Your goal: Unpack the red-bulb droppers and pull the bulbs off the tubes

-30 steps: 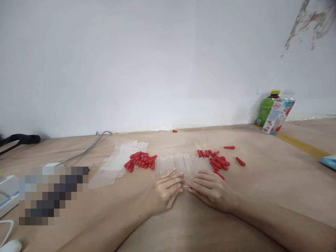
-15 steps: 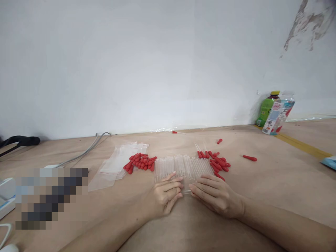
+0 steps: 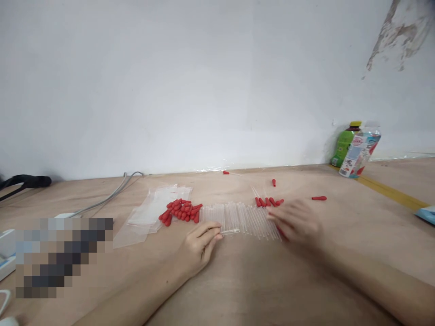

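Note:
My left hand (image 3: 202,242) is closed around a clear glass dropper tube (image 3: 231,232), whose end sticks out to the right of the fingertips. Side by side behind it lies a row of similar glass tubes (image 3: 238,217). Motion smears my right hand (image 3: 297,222), which is over the right-hand heap of red rubber bulbs and covers most of it; whether it grips one is not clear. Several red-bulbed droppers (image 3: 264,202) lie just behind that hand. A pile of red rubber bulbs (image 3: 181,209) sits left of the tube row.
Clear zip bags (image 3: 163,203) lie on the left behind a pixelated patch. One loose bulb (image 3: 273,182) and another bulb (image 3: 319,198) rest at the right. A single dropper (image 3: 226,172) lies by the wall. Two bottles (image 3: 360,151) stand at the back right. A grey cable (image 3: 115,194) runs at left.
My hands have parted: the right went up and right to the bulbs, the left drew slightly left with the glass tube. The two loose bulbs at right have shifted left and turned.

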Demonstrator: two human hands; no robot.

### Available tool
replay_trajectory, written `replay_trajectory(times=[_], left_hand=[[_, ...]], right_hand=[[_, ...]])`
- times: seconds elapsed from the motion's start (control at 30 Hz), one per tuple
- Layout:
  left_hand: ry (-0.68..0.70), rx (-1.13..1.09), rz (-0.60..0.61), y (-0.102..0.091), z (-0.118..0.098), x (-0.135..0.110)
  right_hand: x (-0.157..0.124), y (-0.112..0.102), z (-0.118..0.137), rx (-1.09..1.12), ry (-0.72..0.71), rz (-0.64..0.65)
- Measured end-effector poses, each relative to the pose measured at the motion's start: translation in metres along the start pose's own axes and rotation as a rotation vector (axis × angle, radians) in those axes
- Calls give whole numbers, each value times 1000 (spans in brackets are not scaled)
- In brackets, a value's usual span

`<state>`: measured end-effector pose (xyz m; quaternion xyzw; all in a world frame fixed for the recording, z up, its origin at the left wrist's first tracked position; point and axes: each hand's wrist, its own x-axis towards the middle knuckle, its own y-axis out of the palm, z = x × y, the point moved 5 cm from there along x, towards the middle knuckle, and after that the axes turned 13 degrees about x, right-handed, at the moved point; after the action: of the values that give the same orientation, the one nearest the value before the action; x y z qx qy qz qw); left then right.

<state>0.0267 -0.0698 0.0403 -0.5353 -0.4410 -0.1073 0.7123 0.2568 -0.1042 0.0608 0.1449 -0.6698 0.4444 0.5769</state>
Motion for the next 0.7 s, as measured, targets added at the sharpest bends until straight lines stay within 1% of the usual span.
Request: replay_trajectory(times=[0.07, 0.1, 0.17, 0.27, 0.3, 0.33, 0.43, 0.53, 0.6, 0.7], left_hand=[[-73, 45, 22, 3, 2, 5], [-95, 69, 46, 6, 1, 9], [-109, 121, 98, 15, -1, 20], [-53, 175, 132, 32, -7, 37], [-27, 187, 126, 37, -10, 43], [-4, 198, 116, 43, -12, 48], [85, 247, 119, 60, -21, 58], [178, 317, 202, 73, -32, 60], [182, 313, 263, 78, -37, 60], [126, 216, 314, 78, -39, 57]], right_hand=[[4, -12, -34, -25, 261, -68], [4, -17, -50, -20, 384, -77], [0, -21, -80, -31, 610, -2], [-18, -24, -117, -69, 950, 99], [-24, -24, -125, -70, 1009, 116], [-30, -23, -131, -68, 1050, 130], [-42, -19, -144, -71, 1102, 161], [-50, -17, -149, -92, 1160, 194], [-53, -15, -149, -82, 1185, 234], [-54, -10, -147, -38, 1193, 307]])
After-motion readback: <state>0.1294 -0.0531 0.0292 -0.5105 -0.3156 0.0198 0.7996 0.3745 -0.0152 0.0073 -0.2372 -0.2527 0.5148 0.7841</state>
